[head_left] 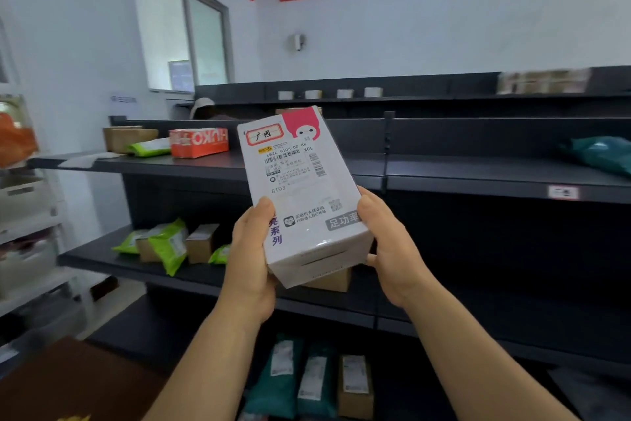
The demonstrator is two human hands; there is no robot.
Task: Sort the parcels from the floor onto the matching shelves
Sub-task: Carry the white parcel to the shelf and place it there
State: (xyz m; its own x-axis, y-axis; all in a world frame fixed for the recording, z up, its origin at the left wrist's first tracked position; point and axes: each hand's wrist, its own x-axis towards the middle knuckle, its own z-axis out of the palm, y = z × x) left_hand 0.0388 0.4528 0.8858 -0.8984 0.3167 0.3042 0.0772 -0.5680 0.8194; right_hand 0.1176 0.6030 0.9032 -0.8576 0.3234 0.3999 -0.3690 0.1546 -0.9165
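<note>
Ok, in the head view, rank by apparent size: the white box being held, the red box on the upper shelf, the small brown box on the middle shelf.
1. white box, though nearness inflates it
2. red box
3. small brown box

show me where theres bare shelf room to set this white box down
Top shelf: a long bare stretch between the red box and the teal bag. Middle shelf is bare right of the hands. Crowded: the green bags at middle left, and the bottom.
</note>
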